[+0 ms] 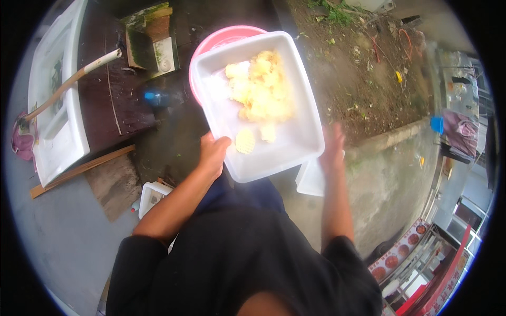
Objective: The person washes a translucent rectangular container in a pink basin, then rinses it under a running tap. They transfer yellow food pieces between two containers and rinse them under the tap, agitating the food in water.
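A white rectangular plastic tub (276, 162) is held up in front of me, tilted so its inside shows. My left hand (213, 154) grips its near left edge, thumb over the rim. Pale yellow food pieces (265, 91) lie in a heap in the tub, with a crinkle-cut slice (245, 141) apart from them; glare hides their detail. My right hand (333, 146) is blurred beside the tub's right edge, fingers extended; whether it touches the tub I cannot tell. Behind the tub, partly covered by it, is a pink round basin (203, 49).
A white sink (81, 134) stands at left, a wooden-handled pole (71, 81) across it. Below are a white container (147, 199) and another white tub (310, 179). A large blue-capped bottle (158, 97) stands near the basin. A concrete curb (389, 136) edges bare soil at right.
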`<state>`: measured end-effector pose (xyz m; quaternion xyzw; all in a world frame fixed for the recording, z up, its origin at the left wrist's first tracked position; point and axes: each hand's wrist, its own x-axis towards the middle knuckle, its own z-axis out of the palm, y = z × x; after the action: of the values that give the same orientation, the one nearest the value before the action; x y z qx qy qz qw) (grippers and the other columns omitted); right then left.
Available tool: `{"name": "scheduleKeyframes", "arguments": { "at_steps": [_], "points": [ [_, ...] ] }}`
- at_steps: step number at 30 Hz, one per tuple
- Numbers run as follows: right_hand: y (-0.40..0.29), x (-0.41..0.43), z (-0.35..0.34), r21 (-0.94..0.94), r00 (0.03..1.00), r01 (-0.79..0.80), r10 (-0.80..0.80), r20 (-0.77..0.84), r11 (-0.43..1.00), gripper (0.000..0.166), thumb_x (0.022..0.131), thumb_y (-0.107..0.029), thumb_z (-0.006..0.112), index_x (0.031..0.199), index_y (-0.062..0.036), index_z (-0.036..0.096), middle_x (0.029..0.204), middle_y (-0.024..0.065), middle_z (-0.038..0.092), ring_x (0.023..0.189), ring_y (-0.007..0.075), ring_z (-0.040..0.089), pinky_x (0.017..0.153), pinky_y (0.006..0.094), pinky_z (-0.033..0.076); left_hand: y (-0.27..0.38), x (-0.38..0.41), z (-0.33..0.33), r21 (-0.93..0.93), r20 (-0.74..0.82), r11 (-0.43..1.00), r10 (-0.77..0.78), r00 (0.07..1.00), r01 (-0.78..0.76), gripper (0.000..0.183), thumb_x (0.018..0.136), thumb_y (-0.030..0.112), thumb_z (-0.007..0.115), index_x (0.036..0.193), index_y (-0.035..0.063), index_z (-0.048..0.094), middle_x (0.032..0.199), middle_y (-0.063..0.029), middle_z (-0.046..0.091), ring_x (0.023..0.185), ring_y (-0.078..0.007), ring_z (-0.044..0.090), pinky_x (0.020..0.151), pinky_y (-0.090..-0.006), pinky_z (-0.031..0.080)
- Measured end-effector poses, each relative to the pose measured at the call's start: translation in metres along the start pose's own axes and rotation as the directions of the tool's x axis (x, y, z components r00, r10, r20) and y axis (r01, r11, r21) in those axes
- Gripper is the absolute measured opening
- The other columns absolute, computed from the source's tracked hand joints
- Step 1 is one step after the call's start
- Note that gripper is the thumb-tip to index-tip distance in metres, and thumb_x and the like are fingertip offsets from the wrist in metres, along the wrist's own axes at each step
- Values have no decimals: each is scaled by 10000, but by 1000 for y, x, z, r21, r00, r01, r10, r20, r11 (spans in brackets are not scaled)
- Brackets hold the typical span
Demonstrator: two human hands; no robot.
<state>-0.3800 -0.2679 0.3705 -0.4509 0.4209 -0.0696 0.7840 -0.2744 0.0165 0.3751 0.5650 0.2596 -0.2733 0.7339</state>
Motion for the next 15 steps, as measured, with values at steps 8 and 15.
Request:
{"name": "scheduleKeyframes", "arguments": {
  "at_steps": [8, 15],
  "points": [
    [27, 10, 50, 549, 960, -221, 81, 268, 806, 962, 703, -809, 312, 1384, -130, 292, 1397, 58, 337, 1272, 252, 310, 1071, 421, 220, 19, 11, 40, 12, -28, 973, 231, 973, -230, 320, 721, -50, 475, 1028, -55, 563, 861, -29, 579, 708, -84, 515, 593, -234, 411],
    [22, -48, 87, 343, 956, -154, 52, 290, 926, 583, 827, -260, 577, 1316, -59, 333, 1287, 85, 419, 1214, 266, 378, 1038, 424, 282, 39, -20, 56, -11, -93, 976, 216, 972, -218, 318, 732, -40, 492, 1043, -75, 550, 925, -67, 599, 791, -115, 549, 696, -245, 443]
  ]
}}
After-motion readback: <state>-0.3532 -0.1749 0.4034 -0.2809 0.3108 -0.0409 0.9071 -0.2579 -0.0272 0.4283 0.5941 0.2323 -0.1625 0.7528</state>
